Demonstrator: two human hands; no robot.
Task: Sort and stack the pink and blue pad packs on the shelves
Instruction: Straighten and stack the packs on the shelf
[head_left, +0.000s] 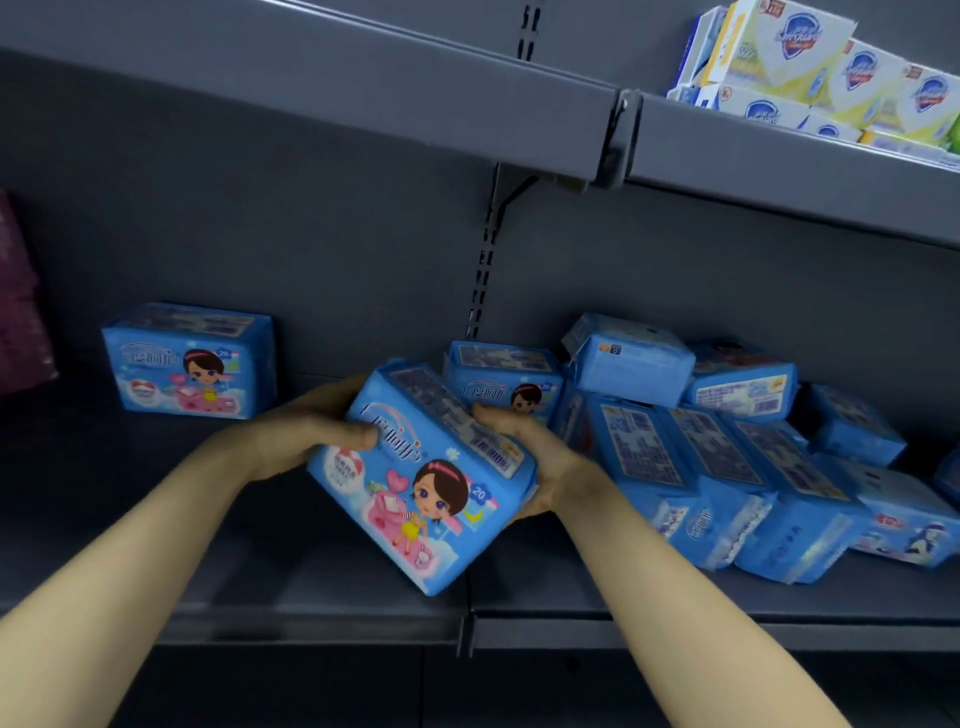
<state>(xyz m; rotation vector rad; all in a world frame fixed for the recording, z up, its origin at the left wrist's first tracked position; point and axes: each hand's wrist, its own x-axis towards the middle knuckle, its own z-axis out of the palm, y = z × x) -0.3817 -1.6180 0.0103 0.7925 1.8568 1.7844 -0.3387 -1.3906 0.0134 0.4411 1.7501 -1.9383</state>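
With both my left hand (311, 431) and right hand (540, 457) clamped around this tilted blue pack (421, 478), I risk nudging the loose heap (727, 447) beside it into sliding off the shelf (727, 618).

- what can't you see?
- the fingers of your left hand (298, 434) are behind the held pack (421, 483), which covers part of the pack behind it (511, 376).
- and the edges?
- dark red packs (21, 312) cut off left, soap boxes (831, 78) right; label print is blurred.
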